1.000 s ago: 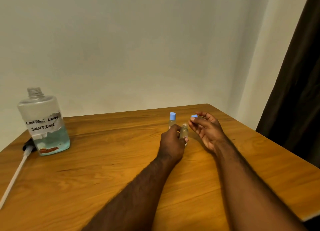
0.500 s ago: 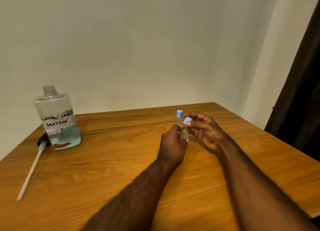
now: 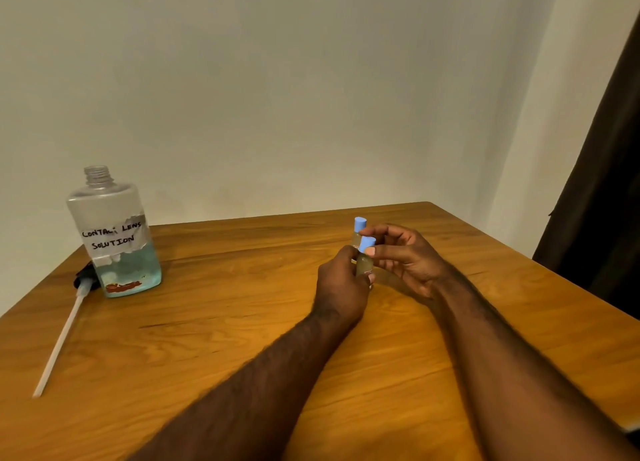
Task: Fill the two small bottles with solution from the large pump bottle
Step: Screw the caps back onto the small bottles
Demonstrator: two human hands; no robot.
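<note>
Since a second ago the right hand (image 3: 405, 259) has closed in and the blue cap (image 3: 366, 244), then held free in its fingers, now sits on the near small bottle (image 3: 364, 265).

Wooden table (image 3: 242, 322) carries everything. Large bottle (image 3: 114, 239) stands upright at far left, neck open, blue solution in the lower part, well apart from the hands. Its pump (image 3: 62, 336) lies flat on the table just beside it, with the tube pointing toward the near edge.

Left hand (image 3: 341, 287) is wrapped round the body of the near small bottle, held upright near table centre. Whether its base touches the wood cannot be told. Right hand pinches the cap between thumb and forefinger, other fingers loosely spread. Far small bottle (image 3: 356, 240) stands just behind, already capped.

Step, as a judgement: capping the second small bottle, so filling looks done, though the fill level is too small to read. The next move calls for twisting the cap tight while the left hand keeps the body steady, then setting it down beside the other.
</note>
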